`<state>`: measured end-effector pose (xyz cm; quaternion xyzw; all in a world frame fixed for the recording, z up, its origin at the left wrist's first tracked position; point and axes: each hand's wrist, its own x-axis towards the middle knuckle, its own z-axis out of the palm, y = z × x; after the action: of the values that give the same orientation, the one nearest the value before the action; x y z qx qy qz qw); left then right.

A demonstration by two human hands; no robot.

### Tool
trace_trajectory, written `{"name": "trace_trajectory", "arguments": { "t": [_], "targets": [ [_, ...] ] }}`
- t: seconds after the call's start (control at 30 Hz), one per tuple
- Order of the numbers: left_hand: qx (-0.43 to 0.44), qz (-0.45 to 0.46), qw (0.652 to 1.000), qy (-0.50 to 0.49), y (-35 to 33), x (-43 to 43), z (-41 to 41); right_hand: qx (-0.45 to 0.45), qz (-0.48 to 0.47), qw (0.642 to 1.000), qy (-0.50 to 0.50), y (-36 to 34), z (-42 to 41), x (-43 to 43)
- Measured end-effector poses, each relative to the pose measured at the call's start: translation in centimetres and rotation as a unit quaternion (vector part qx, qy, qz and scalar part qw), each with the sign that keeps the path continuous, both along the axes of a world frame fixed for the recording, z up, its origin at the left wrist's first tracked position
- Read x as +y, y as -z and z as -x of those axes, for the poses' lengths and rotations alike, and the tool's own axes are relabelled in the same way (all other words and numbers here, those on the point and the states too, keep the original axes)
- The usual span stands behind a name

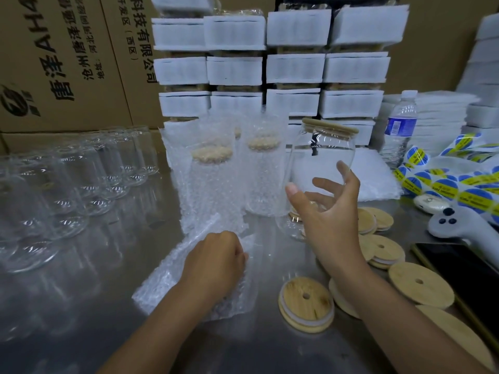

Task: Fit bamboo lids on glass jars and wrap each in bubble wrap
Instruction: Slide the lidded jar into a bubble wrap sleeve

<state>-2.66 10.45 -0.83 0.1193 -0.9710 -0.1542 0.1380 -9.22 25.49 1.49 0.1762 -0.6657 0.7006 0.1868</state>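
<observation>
Right hand [329, 211] raised, fingers curled round glass jar [321, 155], bamboo lid [329, 128] fitted, jar empty, left hand [216, 260] knuckles-up, fingers gripping bubble wrap sheet [170, 282]

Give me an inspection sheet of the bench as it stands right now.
Surface: steel table, reflective.
Job's things: lidded jar raised off the table; bubble wrap sheet lying flat; wrapped jars upright; bare jars grouped at left; loose bamboo lids at right.
Clutter: water bottle, sticker strips, phone, white handheld device.
Grippers: left hand grips the bubble wrap sheet; right hand holds the lidded jar.
Cables: nothing seen.
Surroundings: cardboard boxes and stacked foam-wrapped packs behind.
</observation>
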Motion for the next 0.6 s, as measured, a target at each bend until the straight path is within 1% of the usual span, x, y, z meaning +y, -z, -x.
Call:
{"name": "trace_trajectory", "arguments": {
  "t": [0.03,0.1,0.17,0.3,0.43,0.6],
  "targets": [
    [0.004,-0.027,1.0,0.002,0.0,-0.1,0.1,-0.007,0.008,1.0,-0.013,-0.1,-0.1,-0.1],
    [0.03,-0.109,0.994,0.004,0.0,-0.3,0.3,-0.027,0.039,0.998,-0.05,-0.5,-0.2,-0.1],
    [0.058,-0.181,0.982,0.008,-0.2,-0.3,0.7,-0.052,0.07,0.992,-0.09,-0.8,-0.2,-0.2],
    [0.081,-0.296,0.951,0.028,-1.1,0.4,1.3,-0.09,0.123,0.976,-0.155,-1.0,0.2,-0.1],
    [0.085,-0.375,0.922,0.04,-1.7,0.9,1.6,-0.115,0.147,0.963,-0.196,-1.1,0.2,-0.1],
    [0.086,-0.461,0.881,0.067,-2.6,0.7,1.7,-0.131,0.151,0.962,-0.186,-1.2,0.2,-0.1]
  ]
}}
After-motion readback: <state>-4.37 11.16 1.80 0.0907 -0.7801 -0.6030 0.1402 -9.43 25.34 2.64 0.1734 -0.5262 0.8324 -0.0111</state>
